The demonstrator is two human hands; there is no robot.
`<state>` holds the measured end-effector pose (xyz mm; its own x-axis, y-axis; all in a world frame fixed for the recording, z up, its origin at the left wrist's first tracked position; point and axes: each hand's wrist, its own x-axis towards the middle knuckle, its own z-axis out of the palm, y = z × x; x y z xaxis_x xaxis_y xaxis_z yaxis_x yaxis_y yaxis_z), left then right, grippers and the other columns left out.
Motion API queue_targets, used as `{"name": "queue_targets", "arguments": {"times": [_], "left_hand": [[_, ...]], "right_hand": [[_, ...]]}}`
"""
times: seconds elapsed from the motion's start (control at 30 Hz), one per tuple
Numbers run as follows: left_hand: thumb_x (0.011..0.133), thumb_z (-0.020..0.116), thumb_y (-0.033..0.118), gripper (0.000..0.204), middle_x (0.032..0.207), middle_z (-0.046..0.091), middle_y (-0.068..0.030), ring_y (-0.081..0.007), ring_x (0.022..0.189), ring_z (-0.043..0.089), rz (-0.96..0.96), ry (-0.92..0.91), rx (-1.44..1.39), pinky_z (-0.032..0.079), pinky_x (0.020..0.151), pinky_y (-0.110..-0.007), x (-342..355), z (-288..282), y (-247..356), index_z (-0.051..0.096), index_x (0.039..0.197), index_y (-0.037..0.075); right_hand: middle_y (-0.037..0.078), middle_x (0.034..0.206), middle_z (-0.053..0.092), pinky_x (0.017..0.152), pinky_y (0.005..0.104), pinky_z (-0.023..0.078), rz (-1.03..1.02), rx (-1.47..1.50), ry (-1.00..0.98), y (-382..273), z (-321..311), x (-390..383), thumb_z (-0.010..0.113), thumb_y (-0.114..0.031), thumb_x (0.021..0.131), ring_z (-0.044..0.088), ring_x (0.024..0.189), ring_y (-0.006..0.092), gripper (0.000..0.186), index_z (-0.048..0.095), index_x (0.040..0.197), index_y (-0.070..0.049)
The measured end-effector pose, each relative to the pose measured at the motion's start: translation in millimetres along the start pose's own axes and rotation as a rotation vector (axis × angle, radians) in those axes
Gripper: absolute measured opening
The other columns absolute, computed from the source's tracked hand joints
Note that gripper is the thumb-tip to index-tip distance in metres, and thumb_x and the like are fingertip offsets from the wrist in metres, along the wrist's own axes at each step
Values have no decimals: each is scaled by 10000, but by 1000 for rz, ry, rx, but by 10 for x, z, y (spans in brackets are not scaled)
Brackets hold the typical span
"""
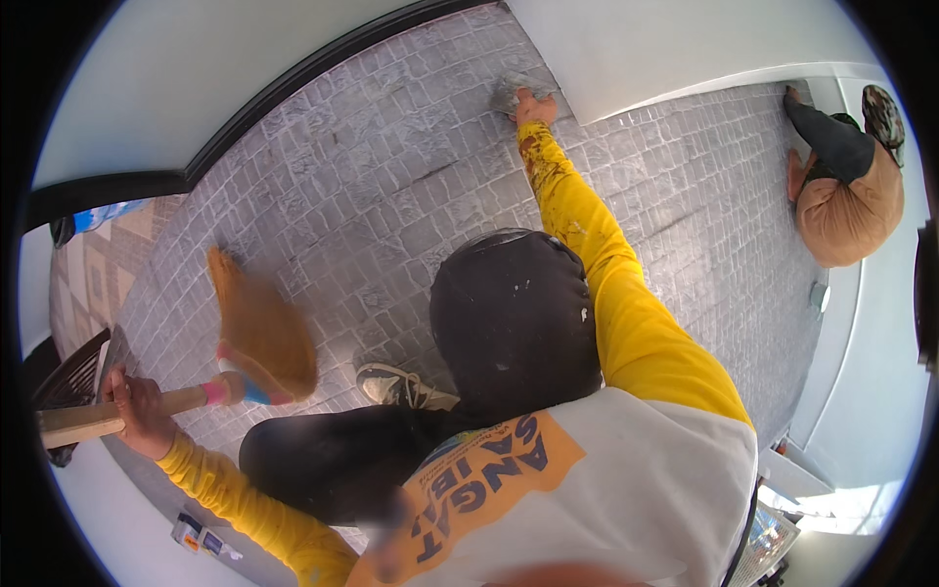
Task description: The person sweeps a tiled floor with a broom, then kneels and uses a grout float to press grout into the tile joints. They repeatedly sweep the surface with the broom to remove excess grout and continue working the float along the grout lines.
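Observation:
My left hand (144, 413) is closed round the wooden handle of a soft broom (262, 331) at the left. Its tan bristles fan out over the grey stone-patterned floor (372, 186), with pink and blue bands where they meet the handle. My right arm stretches far forward. At its end, my right hand (534, 108) presses a crumpled grey rag (513, 90) against the floor beside a white wall corner. Both forearms are in yellow sleeves, the right one with dark stains. My bent knee (514, 318) and one shoe (401, 384) show between the hands.
A white wall (675, 54) with a protruding corner stands at the far right. Black skirting (245, 122) edges the far left wall. Another person (849, 191) sits low at the right by the wall. A dark slatted basket (83, 367) stands near my left hand; small boxes (196, 534) lie lower left.

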<state>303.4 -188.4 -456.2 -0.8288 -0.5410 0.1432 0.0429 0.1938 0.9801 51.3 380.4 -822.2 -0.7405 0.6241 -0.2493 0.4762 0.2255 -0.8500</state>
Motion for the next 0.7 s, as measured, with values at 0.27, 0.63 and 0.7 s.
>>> {"name": "queue_targets", "arguments": {"times": [0.27,0.63,0.7], "left_hand": [[913,640,151,186,666,469,7,-52,519,362,35,-51,76,324,472,-212,21,224,-43,609,974,-22],[902,669,176,206,735,516,2,-34,545,389,57,9,121,336,474,-188,83,407,-35,619,974,-10],[898,673,175,200,690,487,19,-34,531,379,31,23,120,333,469,-188,69,425,-31,624,964,-7]], "right_hand": [[160,1079,654,689,397,569,175,36,-674,-299,-40,61,713,-197,806,606,1078,247,493,562,1170,100],[73,1122,667,908,418,479,-1176,-801,-1068,-842,649,-952,499,-296,951,592,1089,286,302,629,1195,-175],[81,1120,666,899,416,482,-1077,-717,-976,-1018,773,-1049,505,-296,949,593,1084,282,298,642,1175,-157]]}}
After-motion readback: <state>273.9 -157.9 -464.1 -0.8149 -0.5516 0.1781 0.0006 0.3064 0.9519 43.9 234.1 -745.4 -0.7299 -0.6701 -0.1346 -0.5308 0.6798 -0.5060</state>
